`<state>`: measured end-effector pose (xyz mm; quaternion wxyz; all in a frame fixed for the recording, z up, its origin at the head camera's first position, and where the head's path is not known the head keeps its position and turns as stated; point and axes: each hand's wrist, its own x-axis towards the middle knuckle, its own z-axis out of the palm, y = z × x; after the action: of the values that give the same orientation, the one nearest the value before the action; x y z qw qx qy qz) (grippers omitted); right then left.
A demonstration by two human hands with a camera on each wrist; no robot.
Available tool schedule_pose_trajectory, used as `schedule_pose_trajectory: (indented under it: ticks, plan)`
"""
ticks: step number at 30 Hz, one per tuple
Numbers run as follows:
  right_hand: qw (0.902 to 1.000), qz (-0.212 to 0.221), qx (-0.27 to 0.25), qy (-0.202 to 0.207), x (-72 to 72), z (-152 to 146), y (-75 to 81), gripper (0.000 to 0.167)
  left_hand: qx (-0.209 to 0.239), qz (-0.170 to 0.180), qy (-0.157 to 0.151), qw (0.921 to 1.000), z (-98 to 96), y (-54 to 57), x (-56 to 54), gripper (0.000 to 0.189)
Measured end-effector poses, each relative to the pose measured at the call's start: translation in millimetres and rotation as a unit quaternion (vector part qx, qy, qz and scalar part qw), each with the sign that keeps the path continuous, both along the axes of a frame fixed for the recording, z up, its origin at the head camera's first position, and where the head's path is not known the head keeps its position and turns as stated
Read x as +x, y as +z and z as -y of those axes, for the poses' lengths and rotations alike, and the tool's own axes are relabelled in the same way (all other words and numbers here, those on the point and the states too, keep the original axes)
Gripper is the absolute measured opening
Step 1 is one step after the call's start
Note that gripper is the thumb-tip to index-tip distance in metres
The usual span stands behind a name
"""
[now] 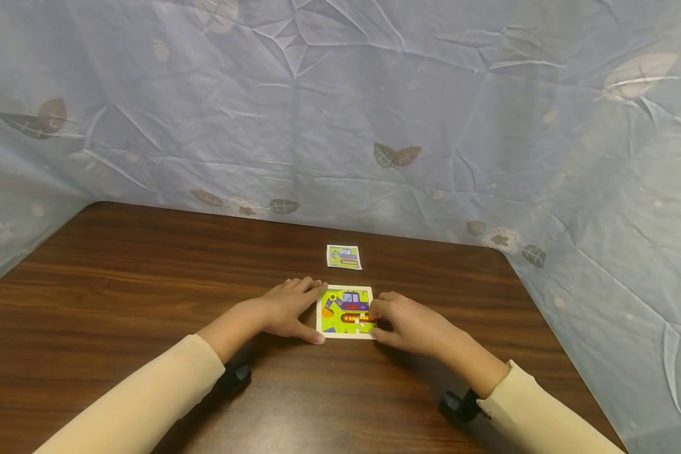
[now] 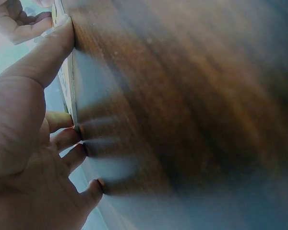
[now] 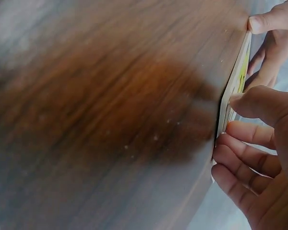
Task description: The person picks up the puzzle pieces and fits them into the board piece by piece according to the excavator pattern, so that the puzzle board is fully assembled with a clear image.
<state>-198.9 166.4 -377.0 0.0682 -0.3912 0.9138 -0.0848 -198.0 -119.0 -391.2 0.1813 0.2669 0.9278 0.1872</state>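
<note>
A square picture puzzle (image 1: 340, 309) of an excavator on green, in a pale frame, lies flat on the table. My left hand (image 1: 288, 309) rests at its left side with the fingers spread. The left thumb touches the frame's near left corner, and the other fingertips rest by the far left corner and on the wood. At the right edge, my right hand (image 1: 411, 325) has bent fingers over the frame and hides part of the picture. In the right wrist view, the right thumb (image 3: 259, 105) touches the puzzle's rim; whether a piece is pinched there cannot be seen.
Beyond the puzzle lies a small card (image 1: 343, 256) with the same excavator picture. The dark wooden table (image 1: 147, 271) meets a pale curtain (image 1: 340, 126) with leaf prints at the back and sides. A black wrist strap (image 1: 459, 407) shows under the right sleeve.
</note>
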Motion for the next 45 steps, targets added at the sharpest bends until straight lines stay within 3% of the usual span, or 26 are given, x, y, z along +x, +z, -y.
schedule_pose_trajectory:
  ticks: [11, 18, 29, 45]
  plan:
    - [0.9998, 0.01, 0.0, -0.016, 1.6, 6.2, -0.2, 0.017, 0.001, 0.0, 0.002, 1.0, -0.3, 0.5, 1.1, 0.105]
    - [0.9998, 0.005, -0.017, 0.007, 1.4, 7.4, -1.8, 0.01, 0.006, -0.003, 0.001, 1.0, 0.2, 0.6, 0.7, 0.105]
    - [0.9992, 0.031, -0.022, -0.01, 2.2, 9.1, 1.1, 0.01, 0.003, -0.006, -0.003, 1.0, 0.0, 1.5, 0.7, 0.105]
    - [0.9996, -0.02, -0.013, 0.016, 7.1, 7.0, -3.0, 0.014, 0.007, -0.006, 0.0, 1.0, -1.0, -0.4, -0.1, 0.105]
